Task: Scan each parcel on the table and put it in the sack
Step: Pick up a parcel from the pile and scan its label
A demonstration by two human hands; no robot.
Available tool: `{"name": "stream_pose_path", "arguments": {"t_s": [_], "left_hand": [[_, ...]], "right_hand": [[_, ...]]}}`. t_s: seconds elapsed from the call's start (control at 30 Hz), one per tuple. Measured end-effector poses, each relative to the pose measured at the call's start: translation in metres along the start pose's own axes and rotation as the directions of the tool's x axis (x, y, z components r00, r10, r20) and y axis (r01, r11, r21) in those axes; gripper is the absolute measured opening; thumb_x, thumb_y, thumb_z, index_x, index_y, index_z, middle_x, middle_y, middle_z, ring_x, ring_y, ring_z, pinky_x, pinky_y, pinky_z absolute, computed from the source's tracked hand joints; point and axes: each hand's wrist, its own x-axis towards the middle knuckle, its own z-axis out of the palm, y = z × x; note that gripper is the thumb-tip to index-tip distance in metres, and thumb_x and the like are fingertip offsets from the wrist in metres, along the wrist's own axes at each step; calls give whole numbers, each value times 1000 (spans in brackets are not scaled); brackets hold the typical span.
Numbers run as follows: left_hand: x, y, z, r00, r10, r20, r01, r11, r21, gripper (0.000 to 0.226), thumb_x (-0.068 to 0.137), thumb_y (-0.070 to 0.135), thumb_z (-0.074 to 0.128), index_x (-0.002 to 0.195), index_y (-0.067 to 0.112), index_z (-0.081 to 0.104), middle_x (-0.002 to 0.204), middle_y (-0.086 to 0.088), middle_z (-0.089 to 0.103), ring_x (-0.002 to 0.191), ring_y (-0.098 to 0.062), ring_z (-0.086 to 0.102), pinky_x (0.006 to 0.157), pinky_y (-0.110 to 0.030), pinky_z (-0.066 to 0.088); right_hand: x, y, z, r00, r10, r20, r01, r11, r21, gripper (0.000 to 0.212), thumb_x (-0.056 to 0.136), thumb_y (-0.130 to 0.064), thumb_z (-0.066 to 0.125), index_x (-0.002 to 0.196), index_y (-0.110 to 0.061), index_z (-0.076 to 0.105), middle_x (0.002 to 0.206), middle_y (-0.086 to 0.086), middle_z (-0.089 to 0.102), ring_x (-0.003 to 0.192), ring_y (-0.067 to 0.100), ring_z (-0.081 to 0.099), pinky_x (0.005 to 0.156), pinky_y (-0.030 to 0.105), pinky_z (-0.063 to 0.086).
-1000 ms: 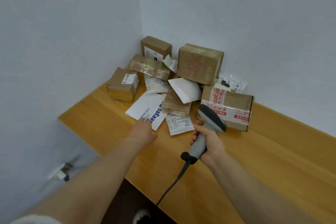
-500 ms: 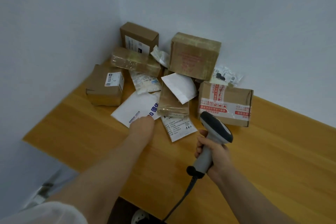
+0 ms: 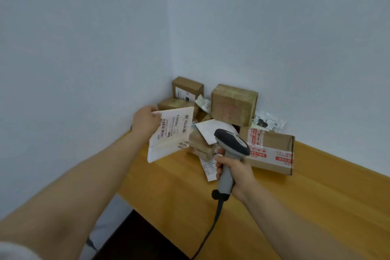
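L-hand grip [image 3: 145,121] pinched on flat white mailer [image 3: 171,133]; R-hand grip [image 3: 236,172] clamped round grey scanner [image 3: 231,143] handle

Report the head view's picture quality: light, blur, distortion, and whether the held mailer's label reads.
Head view: even, soft light, no glare or hard shadows; forearms stretched toward the lower corners by the wide lens; whole frame slightly soft; on the white mailer in the left hand, barcode bars show but small print is unreadable.
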Motion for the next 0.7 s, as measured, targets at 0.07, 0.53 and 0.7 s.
{"name": "stream_pose_path", "arguments": {"t_s": [0.07,0.53,0.7], "left_hand": [[-8,7,-12,998,-65,21,68,974,-214,11,88,4,57,84,11,65,90,-14,65,92,-30,67,84,-42,55],[-55,35,-7,952,-255,168,305,750,-587,6,92,5,59,93,0,62,110,-19,61,94,-31,63,60,-24,59],[-80,33,23,827,-401,394,556,485,-675,23,95,0,52,117,-3,50,115,-20,55,100,-33,59,57,-29,60]], "right_hand": [[-6,-6,0,999,-2,39,3,1000,-10,16,79,5,69,92,-4,64,57,6,58,49,16,52,50,29,44],[-24,-14,-26,999,4,47,-5,1000,12,12,80,4,68,84,-7,66,59,6,60,50,16,51,52,28,47],[-27,-7,-39,999,20,31,-20,1000,6,11,81,3,68,87,-6,64,60,7,59,50,16,52,49,27,47]]}}
